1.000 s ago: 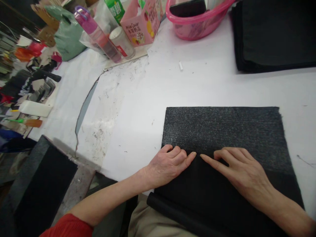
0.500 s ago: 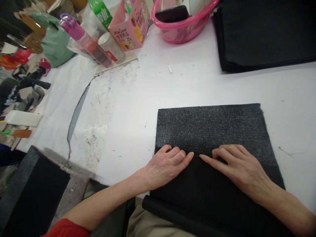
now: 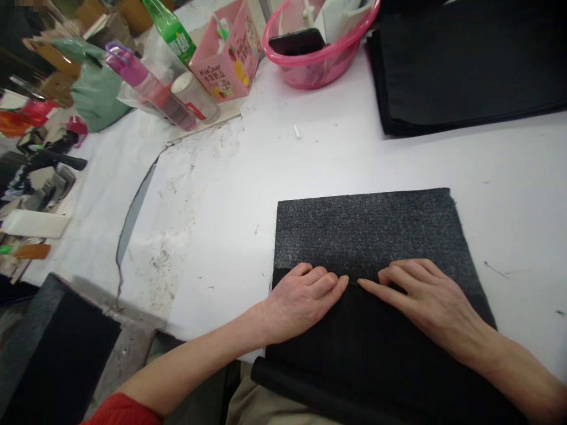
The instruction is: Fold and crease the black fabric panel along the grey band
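Observation:
A dark grey, speckled textile piece (image 3: pixel 354 227) lies on the white-covered table, and smooth black fabric (image 3: pixel 354 348) covers its near part. At the seam between the two, my left hand (image 3: pixel 308 298) is closed, with curled fingers gripping the black fabric's edge. My right hand (image 3: pixel 419 292) grips the same edge a little further right, its index finger stretched toward the left one. The two index fingertips almost meet. Beneath the fingers, the edge itself is hidden. Toward my lap, the black fabric ends in a rolled fold hanging over the table's front.
A stack of black fabric pieces (image 3: pixel 469 71) lies at the back right. Next to it stands a pink basin (image 3: pixel 319 65) holding a phone. A pink carton (image 3: pixel 228 59), a green bottle (image 3: pixel 172 35) and a purple-capped bottle (image 3: pixel 150 88) stand further left. White chalk (image 3: pixel 296 131) lies mid-table.
The view has shifted slightly, so the table items appear a little further left and lower. Both hands keep their hold at the fabric edge, with hardly any movement.

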`<act>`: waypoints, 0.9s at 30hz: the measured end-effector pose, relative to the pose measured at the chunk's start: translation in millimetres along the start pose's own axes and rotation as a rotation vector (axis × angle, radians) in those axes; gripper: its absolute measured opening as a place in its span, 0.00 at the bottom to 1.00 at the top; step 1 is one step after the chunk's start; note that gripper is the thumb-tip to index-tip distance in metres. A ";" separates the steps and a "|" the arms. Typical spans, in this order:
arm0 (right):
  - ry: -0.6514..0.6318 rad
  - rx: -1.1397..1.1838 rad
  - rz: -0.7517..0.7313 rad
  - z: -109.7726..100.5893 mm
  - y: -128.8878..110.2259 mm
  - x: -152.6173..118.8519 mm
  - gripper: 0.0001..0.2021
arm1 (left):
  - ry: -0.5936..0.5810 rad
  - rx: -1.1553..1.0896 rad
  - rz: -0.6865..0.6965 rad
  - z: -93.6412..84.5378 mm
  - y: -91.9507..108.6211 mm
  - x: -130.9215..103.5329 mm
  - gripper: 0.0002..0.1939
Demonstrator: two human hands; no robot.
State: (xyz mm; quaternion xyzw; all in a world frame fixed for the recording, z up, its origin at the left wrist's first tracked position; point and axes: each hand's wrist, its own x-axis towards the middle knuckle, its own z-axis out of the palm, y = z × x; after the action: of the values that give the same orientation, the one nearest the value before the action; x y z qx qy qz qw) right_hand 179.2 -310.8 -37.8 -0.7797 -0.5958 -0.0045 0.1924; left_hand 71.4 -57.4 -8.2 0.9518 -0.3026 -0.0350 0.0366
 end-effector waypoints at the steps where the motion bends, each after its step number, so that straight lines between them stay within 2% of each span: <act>1: 0.002 0.003 -0.003 0.3 1.1 -1.1 0.18 | -0.009 0.004 0.002 -0.7 0.0 0.3 0.20; 13: 0.003 -0.051 -0.013 -5.3 -4.9 -0.6 0.17 | -0.020 0.041 0.039 -4.3 6.3 9.7 0.21; 17: -0.020 -0.050 0.004 -6.9 0.2 -8.0 0.17 | 0.015 0.041 0.054 -2.9 10.5 13.5 0.20; 27: 0.004 -0.066 0.018 -14.7 9.5 -27.9 0.19 | -0.034 0.042 0.077 -7.5 14.7 26.0 0.22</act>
State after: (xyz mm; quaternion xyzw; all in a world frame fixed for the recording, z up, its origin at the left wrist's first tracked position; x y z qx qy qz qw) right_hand 183.2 -343.3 -33.6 -0.7910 -0.5878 -0.0242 0.1678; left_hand 84.7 -84.1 -0.5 0.9393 -0.3400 -0.0433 0.0130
